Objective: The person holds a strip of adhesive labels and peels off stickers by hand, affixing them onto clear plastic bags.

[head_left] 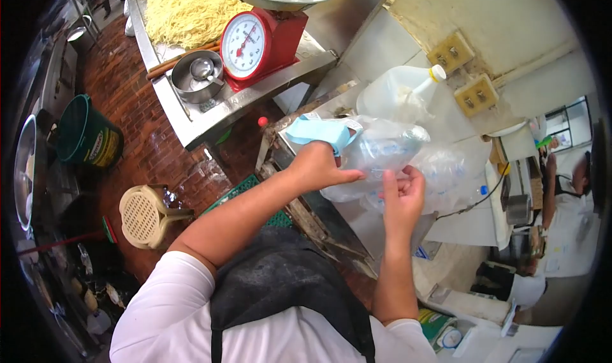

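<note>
My left hand (317, 166) reaches over a surface with clear plastic bags (382, 151). Its fingers curl around a light blue folded piece (317, 131) with whitish printed ends; I cannot make out exactly what that is. The left thumb points right, against the plastic. To the right, my right hand (406, 194) has its thumb and fingers bent at the edge of a clear plastic bag, seemingly gripping it. More clear plastic lies beyond that hand. Just behind the bags stands a translucent jug (389, 94) with a yellow cap.
A red dial scale (271, 44) stands on a metal table (197, 124) beside a heap of yellow noodles (185, 12) and a metal pot (185, 82). A beige stool (145, 216) and green bucket (86, 133) are on the brick floor. Another person (567, 191) is at right.
</note>
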`<state>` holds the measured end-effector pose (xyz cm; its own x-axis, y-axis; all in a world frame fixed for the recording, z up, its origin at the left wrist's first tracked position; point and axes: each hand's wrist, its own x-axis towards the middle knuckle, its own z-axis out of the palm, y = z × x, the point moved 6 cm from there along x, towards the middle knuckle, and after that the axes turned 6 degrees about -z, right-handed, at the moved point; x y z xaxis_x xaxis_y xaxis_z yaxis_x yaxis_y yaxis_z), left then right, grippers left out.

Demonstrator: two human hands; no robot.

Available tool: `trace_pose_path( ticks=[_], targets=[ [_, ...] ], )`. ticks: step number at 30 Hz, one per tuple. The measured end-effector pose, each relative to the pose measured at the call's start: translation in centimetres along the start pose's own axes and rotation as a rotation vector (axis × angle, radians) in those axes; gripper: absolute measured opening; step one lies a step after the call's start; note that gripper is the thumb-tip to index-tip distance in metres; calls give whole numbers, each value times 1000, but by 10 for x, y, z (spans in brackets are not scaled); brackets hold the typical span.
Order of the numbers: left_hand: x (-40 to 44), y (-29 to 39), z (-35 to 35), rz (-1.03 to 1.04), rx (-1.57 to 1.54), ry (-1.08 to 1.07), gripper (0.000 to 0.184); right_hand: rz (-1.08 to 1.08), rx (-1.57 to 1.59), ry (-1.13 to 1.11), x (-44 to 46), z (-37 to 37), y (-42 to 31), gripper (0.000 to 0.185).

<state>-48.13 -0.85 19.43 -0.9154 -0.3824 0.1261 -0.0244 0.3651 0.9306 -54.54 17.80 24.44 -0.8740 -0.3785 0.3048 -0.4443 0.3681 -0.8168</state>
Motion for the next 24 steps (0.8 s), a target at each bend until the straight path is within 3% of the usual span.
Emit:
trace_pose_path(
  ticks=[6,9,12,14,17,20,24],
  targets=[
    [-10,-1,-12,18,-178,97,65,198,276,30,0,-5,6,30],
    [-12,-22,-26,-32,-449,134,52,-66,151,164,-12,-21,-16,27],
    [-18,-44,-40,-189,-748,205,34,-696,-263,230,1,-46,-106,27],
    [-18,-56,-41,-262,-847,223,31,-866,-489,138,26,-28,-159,25],
    [-28,-63,-40,-405,-922,196,28,-922,-851,-228,67,14,-138,19],
    [-42,-79,-38,-482,-938,196,26,-596,-658,-397,82,23,-130,15],
    [-60,-87,-28,-568,-952,151,30,-574,-173,-71,80,4,-145,17]
  ],
)
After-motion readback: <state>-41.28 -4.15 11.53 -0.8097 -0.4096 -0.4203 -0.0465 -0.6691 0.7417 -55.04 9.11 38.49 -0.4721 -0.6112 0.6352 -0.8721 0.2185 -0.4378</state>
